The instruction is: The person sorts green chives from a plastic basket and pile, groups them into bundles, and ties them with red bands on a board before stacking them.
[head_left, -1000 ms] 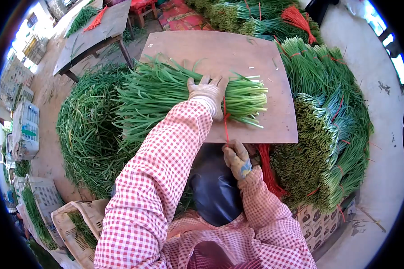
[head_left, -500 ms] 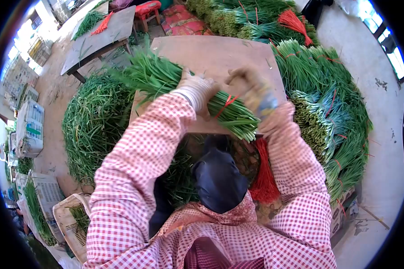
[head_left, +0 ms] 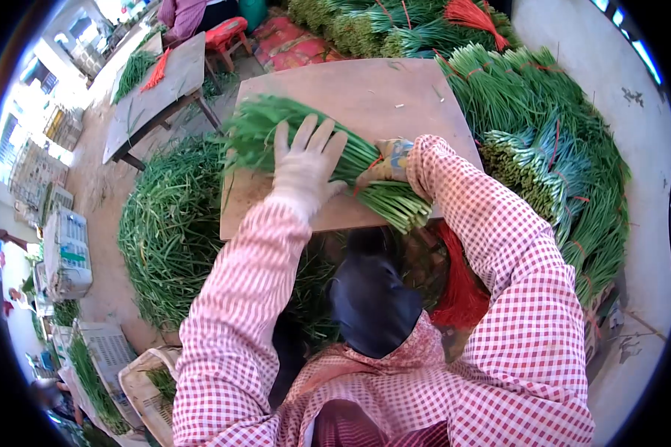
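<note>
A bundle of green chives point(head_left: 397, 203) lies slantwise on the small board table point(head_left: 395, 89), leaves to the upper left and cut stems toward the near edge. A red tie point(head_left: 377, 162) circles it, partly covered by my right hand. My gloved left hand point(head_left: 306, 164) rests on the leafy part with its fingers stretched and spread. Near the tie, my gloved right hand point(head_left: 386, 162) is closed around the stems; its fingertips are partly hidden. Small pale scraps lie on the board beyond the bundle.
Tied chive bundles point(head_left: 552, 141) are piled on the right, with red ties point(head_left: 477, 18) atop more at the back. Loose greens point(head_left: 171, 223) heap up left. Red strands point(head_left: 455, 287) hang below the board. Another table point(head_left: 160, 89) stands upper left; a person point(head_left: 190, 15) sits behind it.
My right hand has come down from above the board onto the bundle near the tie. My left hand has loosened from its grip and slid toward the leaves, fingers now spread.
</note>
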A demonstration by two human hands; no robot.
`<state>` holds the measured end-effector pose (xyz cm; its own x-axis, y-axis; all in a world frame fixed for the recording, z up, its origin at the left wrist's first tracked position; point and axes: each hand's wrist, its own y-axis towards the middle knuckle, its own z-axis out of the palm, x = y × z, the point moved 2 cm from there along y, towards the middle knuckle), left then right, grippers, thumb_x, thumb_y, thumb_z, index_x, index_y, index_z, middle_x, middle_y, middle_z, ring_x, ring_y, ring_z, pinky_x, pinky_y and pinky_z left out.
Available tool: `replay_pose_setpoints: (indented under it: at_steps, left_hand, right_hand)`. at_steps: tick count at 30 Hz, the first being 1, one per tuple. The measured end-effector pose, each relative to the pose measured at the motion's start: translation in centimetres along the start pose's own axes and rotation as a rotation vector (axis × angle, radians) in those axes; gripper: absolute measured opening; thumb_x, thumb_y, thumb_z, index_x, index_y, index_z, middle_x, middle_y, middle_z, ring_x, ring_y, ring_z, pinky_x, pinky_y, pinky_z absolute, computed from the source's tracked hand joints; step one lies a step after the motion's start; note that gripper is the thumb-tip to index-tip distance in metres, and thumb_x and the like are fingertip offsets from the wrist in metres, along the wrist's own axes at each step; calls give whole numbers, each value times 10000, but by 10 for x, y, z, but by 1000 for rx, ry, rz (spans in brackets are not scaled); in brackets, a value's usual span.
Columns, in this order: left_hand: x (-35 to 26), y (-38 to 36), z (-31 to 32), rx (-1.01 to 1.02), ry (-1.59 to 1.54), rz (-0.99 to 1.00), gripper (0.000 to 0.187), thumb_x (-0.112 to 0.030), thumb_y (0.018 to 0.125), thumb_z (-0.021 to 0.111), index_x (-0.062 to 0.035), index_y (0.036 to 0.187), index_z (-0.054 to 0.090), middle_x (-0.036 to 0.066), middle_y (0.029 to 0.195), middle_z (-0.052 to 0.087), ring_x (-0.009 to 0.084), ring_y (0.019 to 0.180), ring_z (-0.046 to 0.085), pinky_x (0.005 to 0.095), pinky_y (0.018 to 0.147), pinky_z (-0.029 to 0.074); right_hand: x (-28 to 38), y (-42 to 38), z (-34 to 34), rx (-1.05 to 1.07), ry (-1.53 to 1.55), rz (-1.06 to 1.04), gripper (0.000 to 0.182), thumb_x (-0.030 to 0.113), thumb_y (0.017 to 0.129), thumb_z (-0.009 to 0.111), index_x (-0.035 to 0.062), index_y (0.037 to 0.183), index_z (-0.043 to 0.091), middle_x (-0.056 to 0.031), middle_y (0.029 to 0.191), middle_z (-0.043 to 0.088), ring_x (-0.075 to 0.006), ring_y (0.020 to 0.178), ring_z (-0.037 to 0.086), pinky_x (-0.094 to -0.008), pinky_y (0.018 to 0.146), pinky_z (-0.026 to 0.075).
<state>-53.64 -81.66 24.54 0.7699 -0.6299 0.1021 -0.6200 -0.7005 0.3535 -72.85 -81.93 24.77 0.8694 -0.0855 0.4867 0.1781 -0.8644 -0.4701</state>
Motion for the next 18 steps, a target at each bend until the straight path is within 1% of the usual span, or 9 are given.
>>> replay_pose_setpoints:
  at_steps: [1,3,4,6,7,9,12,15,18]
  left_hand:
    - [0,-21,3,-197,-20,58,844,-359,604,836,-103,1316,462,111,1358,484,305,1284,424,552,1073,275]
    - [-2,-59,7,63,-432,-180,793,-382,680,813,-69,1323,470,147,1332,506,279,1226,498,459,1037,382]
    - [-7,-70,12,68,-431,-178,793,-382,680,813,-69,1323,470,147,1332,506,279,1226,498,459,1037,382]
    - [-21,-97,27,327,-1215,-788,809,-398,710,829,-33,1313,431,153,1288,524,246,1108,574,398,950,476]
    - [-29,-100,27,334,-1210,-799,809,-398,710,829,-33,1313,431,153,1288,524,246,1108,574,398,950,476]
    - [-52,-90,22,276,-1979,-666,829,-414,731,821,-12,1325,405,127,1234,545,214,1106,562,371,957,479]
    - [-76,-78,-3,59,-2085,-523,850,-382,708,844,-29,1339,398,102,1194,561,228,1093,570,373,944,491]
    - [-71,-85,-24,106,-1988,-537,751,-177,737,804,-44,1345,384,104,1201,561,235,1077,586,380,933,500]
    - [-50,-92,-28,116,-1805,-494,747,-45,721,736,-38,1361,351,113,1210,562,237,1091,590,388,938,497]
  right_hand:
    - [-11,-1,5,91,227,13,713,493,664,783,27,1178,617,-132,1051,691,-205,942,666,-342,818,514]
    - [-50,18,36,126,595,-24,586,440,726,784,44,1137,652,-91,1023,696,-165,848,670,-324,729,533]
    - [-58,26,54,128,600,-23,586,440,726,784,44,1137,652,-91,1023,696,-165,848,670,-324,729,533]
    - [-39,5,80,82,1522,-192,513,355,768,790,29,1137,647,-98,1014,686,-183,851,663,-329,759,535]
    - [-30,-27,73,41,1233,-235,502,315,793,783,7,1155,621,-107,1035,676,-185,869,660,-332,781,540]
    - [-18,-33,82,-12,1231,-261,518,326,797,778,3,1164,609,-110,1047,672,-178,877,658,-334,791,541]
    - [12,-57,84,-74,1317,-322,541,354,813,759,-1,1178,576,-114,1050,666,-171,903,651,-333,796,544]
    - [27,-64,83,-238,1413,-300,517,353,846,724,4,1181,541,-112,1041,659,-183,902,650,-335,771,557]
    - [43,-76,73,-145,1454,-400,546,359,857,710,9,1227,514,-119,1061,656,-193,898,659,-338,772,563]
